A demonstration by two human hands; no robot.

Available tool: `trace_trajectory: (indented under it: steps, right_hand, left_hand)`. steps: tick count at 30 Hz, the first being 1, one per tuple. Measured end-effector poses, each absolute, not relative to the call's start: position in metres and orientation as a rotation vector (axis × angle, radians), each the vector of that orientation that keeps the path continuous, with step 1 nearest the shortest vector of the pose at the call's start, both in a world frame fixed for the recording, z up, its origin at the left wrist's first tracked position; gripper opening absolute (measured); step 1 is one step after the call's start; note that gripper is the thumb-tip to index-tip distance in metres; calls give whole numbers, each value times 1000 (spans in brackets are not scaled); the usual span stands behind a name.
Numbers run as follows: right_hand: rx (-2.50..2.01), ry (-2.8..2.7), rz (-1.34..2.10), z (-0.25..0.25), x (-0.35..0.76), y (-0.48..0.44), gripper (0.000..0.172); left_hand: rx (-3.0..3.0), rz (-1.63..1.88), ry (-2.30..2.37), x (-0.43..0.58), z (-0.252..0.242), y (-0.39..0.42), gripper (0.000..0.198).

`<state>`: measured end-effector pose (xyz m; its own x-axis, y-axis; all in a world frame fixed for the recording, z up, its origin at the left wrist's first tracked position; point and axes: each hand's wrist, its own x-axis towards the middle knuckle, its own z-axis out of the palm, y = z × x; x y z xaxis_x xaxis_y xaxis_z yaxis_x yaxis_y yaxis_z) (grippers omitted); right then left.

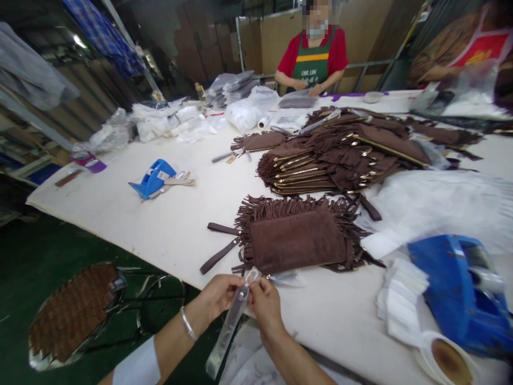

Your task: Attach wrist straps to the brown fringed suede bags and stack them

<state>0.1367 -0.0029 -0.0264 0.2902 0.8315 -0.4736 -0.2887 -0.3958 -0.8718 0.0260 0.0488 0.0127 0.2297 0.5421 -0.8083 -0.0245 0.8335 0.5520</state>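
Observation:
Near the table's front edge, my left hand and my right hand meet, fingertips closed around the top of a wrist strap in a clear plastic sleeve. The strap hangs down between my forearms, and a metal stud shows near its upper end. Just above my fingers is a small clear plastic piece around what looks like the clasp. Right beyond lies a brown suede fringed clutch, flat on the table, with a dark brown wrist strap loop stretching out to its left.
Behind the clutch rises a pile of similar fringed bags. Blue tape dispensers stand at left and right, the latter beside white slips and a tape roll. A stool is at lower left. Two people work across the table.

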Motion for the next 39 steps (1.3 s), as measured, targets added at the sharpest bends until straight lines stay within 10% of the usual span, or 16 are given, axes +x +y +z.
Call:
trace_trajectory:
  steps: [39]
  right_hand:
    - [-1445, -409, 1453, -23, 145, -9, 26]
  left_hand:
    - [680, 466, 1173, 22, 24, 36, 21]
